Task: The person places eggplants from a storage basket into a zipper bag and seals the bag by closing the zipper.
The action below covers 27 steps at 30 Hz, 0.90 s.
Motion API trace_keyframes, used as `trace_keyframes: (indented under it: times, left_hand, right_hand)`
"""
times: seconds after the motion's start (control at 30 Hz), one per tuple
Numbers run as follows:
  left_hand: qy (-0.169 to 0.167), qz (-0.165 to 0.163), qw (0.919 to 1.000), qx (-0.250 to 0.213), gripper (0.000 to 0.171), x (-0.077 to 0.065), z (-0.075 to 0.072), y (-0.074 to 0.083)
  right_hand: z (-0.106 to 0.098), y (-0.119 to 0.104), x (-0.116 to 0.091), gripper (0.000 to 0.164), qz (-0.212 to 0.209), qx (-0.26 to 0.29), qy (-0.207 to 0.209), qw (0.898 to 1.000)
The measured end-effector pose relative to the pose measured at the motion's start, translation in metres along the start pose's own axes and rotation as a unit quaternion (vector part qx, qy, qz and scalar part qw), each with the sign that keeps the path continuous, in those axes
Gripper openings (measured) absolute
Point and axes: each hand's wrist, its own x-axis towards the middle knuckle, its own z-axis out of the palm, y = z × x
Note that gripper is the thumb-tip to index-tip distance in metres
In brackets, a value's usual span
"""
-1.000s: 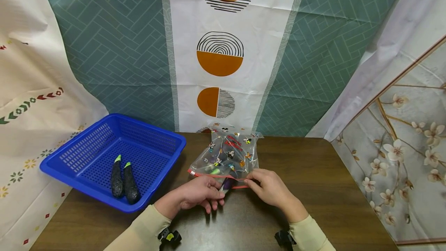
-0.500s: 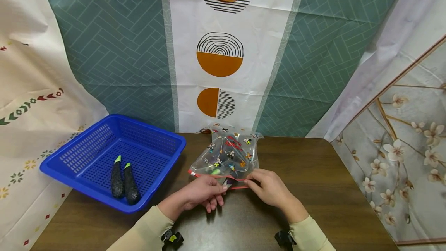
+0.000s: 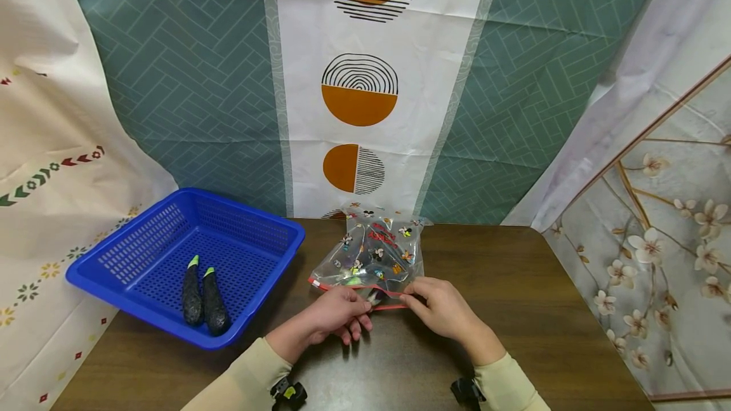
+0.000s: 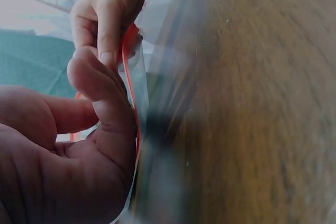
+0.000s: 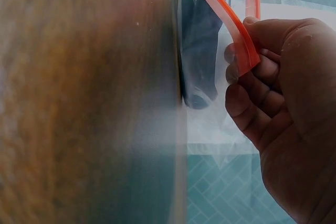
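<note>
A clear zip bag (image 3: 379, 249) with cartoon prints and a red zip edge lies at the middle of the table, its mouth towards me. My right hand (image 3: 438, 306) pinches the red edge between thumb and fingers, as the right wrist view also shows. At the mouth, my left hand (image 3: 334, 314) holds the near end of a dark purple eggplant (image 3: 375, 297), mostly inside the bag. A green tip shows through the plastic. In the right wrist view a dark eggplant (image 5: 199, 51) lies within the bag; the left fingers partly hide the mouth in the left wrist view.
A blue plastic basket (image 3: 245, 227) stands on the left of the table. Inside it lie two black eggplants (image 3: 214, 303) with green tips. Patterned cloths hang behind and at both sides of the brown wooden table (image 3: 497, 259).
My left hand has moved slightly forward and right, pushing the eggplant deeper into the bag, so less of it shows. The right hand stays at the red edge.
</note>
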Motion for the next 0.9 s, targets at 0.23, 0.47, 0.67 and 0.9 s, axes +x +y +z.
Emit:
trace_keyframes:
  times: [0.23,0.47,0.67,0.9]
  left_hand:
    - [0.025,0.004,0.9996,-0.016,0.031,0.004,0.005,-0.002]
    - [0.042,0.006,0.9987,-0.029,0.033,0.008,0.012,-0.001]
    - [0.040,0.011,0.9988,-0.026,0.033,0.010,0.015,-0.002]
    - [0.048,0.001,0.9982,-0.036,0.032,0.015,0.017,-0.005]
  right_hand:
    - [0.001,0.000,-0.001,0.008,-0.003,0.001,0.004,1.000]
    - [0.001,0.001,-0.001,0.009,-0.004,0.002,0.009,1.000]
    - [0.002,0.001,-0.001,0.009,-0.003,0.002,0.007,1.000]
    - [0.002,0.001,0.000,0.009,-0.004,0.000,0.004,1.000]
